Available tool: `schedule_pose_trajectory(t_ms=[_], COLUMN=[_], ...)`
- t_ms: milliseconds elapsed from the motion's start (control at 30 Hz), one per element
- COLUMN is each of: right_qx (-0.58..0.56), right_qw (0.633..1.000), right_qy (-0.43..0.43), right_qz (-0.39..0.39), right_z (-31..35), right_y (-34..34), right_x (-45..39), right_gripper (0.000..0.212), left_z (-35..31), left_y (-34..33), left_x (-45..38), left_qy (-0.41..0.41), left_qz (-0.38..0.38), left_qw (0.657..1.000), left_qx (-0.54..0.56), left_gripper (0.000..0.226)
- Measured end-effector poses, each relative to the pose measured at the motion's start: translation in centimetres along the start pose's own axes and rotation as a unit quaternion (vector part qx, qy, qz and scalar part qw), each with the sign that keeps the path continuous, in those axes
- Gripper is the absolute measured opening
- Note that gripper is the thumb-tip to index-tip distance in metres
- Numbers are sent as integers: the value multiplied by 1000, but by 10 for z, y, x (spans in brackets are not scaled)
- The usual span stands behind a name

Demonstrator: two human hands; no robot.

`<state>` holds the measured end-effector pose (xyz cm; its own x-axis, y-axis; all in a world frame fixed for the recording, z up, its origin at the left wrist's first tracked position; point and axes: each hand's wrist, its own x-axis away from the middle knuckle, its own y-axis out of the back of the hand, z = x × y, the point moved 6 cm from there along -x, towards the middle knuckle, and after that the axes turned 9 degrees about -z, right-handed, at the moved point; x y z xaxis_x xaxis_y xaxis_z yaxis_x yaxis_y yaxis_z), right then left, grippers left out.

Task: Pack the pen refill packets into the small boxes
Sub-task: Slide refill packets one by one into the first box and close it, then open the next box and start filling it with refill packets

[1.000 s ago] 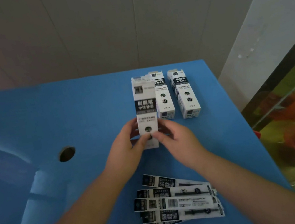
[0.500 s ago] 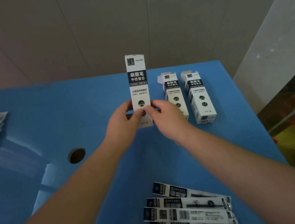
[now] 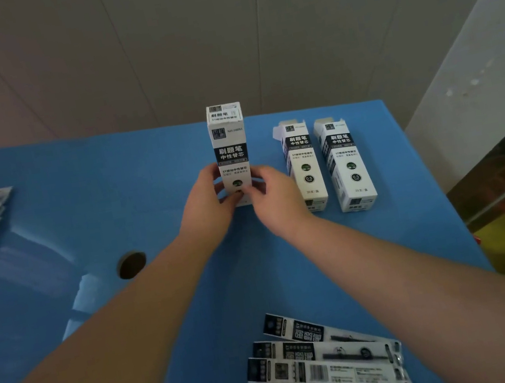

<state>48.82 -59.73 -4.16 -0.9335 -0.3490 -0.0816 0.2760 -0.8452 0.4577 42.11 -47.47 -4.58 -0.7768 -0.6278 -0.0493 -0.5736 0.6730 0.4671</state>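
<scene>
Two hands: my left hand (image 3: 205, 206) and right hand (image 3: 274, 199) pinch upright refill box (image 3: 230, 148), tabletop's far edge.
Handling: light, crushable card; I'd hold low sides.

Both forearms are bare all the way to the frame edge, no sleeves showing at all. Left hand (image 3: 209, 198) and right hand (image 3: 273, 194) are bare too, no gloves, rings, watch or wristbands that I can spot.
</scene>
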Motion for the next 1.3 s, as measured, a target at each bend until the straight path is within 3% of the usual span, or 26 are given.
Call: schedule_pose_trajectory(t_ms=[233,367,500,633,733,833,933,1033,1300], right_qx=[82,123,114,60,97,165,231,271,289], right_qw=[996,989,986,994,995,986,972,962,956], right_qy=[-30,-38,-53,-33,3,1,-11,-23,-37], right_qz=[-1,67,112,87,11,-37,-37,-28,-18], right_z=[-1,2,5,17,13,-2,-18,-32,-53], right_y=[-14,-16,4,58,107,141,162,174,200], right_x=[-14,-16,-10,3,9,16,26,35,52], right_gripper=[21,24,27,49,47,47,50,53,60], left_z=[-2,7,18,13,-1,-21,-45,-60,-69], left_y=[1,1,4,13,5,-22,-51,-82,-125], left_x=[-21,-29,-21,14,43,54,41,14,-26], left_qy=[-12,14,81,83,51,19,12,50,121], left_qz=[4,23,45,-19,8,63,73,81,107], left_qw=[999,998,995,993,992,990,990,989,958], left_qx=[-40,-50,-39,-81,-112,-128,-119,-113,-235], left_gripper=[53,59,83,53,35,38,54,69,68])
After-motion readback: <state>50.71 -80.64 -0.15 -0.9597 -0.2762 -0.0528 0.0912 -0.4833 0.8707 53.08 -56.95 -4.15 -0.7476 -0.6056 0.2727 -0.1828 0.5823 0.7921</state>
